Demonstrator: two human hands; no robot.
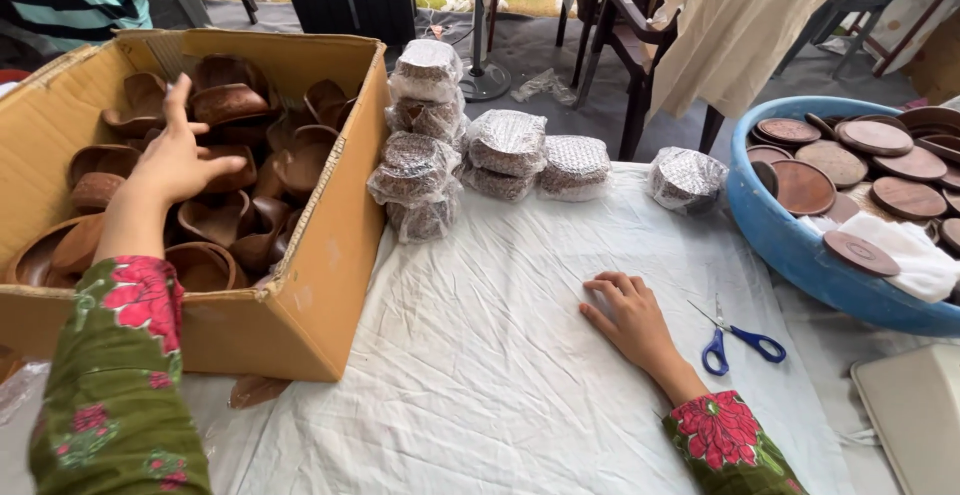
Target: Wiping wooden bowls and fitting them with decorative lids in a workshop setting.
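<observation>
Dozens of brown wooden bowls point(215, 217) fill the cardboard box point(320, 285), and the left hand point(178, 160) hovers over them inside it, its grip wide with fingers spread, holding nothing. Right of the box, the right hand point(628, 317) lies flat on the white-clothed bench point(480, 375), grip loose and empty (blue-handled scissors point(738, 337) just beyond it), while bubble-wrapped bundles point(430, 145) stack beside the box's far corner.

smooth wooden bowls point(225, 105) in a matt cardboard box point(320, 285).
</observation>
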